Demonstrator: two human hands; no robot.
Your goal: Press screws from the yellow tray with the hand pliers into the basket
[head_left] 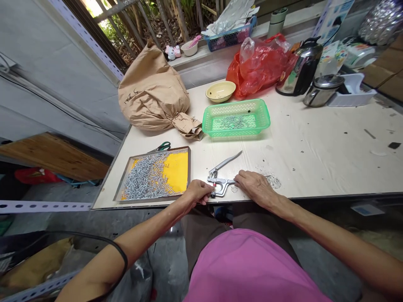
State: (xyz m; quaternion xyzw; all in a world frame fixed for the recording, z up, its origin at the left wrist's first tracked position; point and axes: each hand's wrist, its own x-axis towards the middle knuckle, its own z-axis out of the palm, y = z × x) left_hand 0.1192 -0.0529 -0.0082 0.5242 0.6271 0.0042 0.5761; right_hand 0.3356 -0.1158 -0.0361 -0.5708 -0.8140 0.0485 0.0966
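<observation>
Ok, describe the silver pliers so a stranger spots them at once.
On the pale table, find the near edge, right of the shallow tray. The silver pliers are there, between the left hand and right hand. Unlike the green-handled scissors, they have bare metal handles and a red part.

Pliers (224, 182) are gripped by the right hand (255, 187) and touched by the left hand (199, 191); a tray (179, 167) is set at nine o'clock, a basket (236, 133) at twelve.
</observation>
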